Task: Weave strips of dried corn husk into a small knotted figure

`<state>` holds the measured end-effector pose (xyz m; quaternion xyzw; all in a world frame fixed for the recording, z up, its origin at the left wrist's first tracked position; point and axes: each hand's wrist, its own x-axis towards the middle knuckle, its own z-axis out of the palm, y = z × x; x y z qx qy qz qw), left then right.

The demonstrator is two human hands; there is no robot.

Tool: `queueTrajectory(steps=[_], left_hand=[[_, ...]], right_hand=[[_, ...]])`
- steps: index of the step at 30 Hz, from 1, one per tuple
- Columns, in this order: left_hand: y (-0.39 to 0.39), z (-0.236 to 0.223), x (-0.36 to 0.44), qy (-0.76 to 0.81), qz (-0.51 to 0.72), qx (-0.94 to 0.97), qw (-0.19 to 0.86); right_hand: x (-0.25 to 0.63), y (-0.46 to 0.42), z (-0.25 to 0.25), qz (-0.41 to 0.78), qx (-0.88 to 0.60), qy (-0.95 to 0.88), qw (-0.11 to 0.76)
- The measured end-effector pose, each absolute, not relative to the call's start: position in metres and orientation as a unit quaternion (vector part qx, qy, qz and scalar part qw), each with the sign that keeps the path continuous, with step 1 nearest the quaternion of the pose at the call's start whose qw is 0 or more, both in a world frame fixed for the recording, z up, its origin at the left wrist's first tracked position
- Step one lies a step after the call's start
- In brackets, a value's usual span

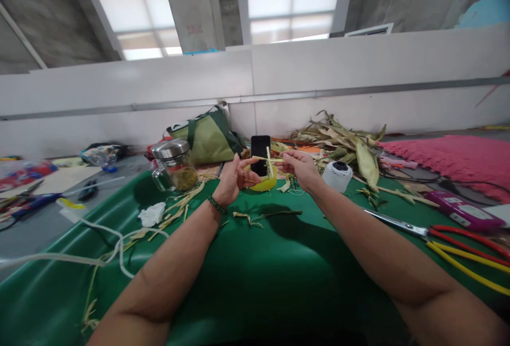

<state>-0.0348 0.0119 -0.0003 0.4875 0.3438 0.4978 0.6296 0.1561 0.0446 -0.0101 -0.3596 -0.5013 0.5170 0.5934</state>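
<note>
My right hand [300, 168] pinches a pale corn husk strip [274, 160] between thumb and fingers, above a small yellow bowl [265, 184]. The strip crosses a short upright pale piece. My left hand [233, 180], with a green bead bracelet at the wrist, has its fingers spread; one fingertip is at the strip's left end, and whether it touches is too small to tell. Behind the bowl a dark phone [260, 145] stands upright, partly covered by the husk pieces. Below the hands, a thin husk scrap [247, 219] lies on the green cloth [255, 271].
To the left stand a lidded glass jug [175, 168] and a green bag [211, 136]. Crumpled white tissue [152, 214] and white tubing [115, 250] lie nearer. At right are a thread cone [337, 177], a husk pile [338, 141], scissors [418, 230] and pink fabric [450, 160].
</note>
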Motion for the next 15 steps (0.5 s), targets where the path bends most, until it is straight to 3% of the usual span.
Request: queueTrajectory(steps=[4,9,15], left_hand=[[0.007,-0.003,-0.025,0.36,0.525,0.539,0.552],[0.006,-0.006,-0.021,0.376,0.558,0.569,0.473],[-0.001,0.001,-0.019,0.354,0.518,0.603,0.492]], right_hand=[[0.144,0.038,-0.017,0.505,-0.345,-0.509,0.606],[0.132,0.027,-0.024,0.464,-0.339,-0.6,0.556],[0.145,0.025,-0.012,0.3,-0.355,-0.715,0.522]])
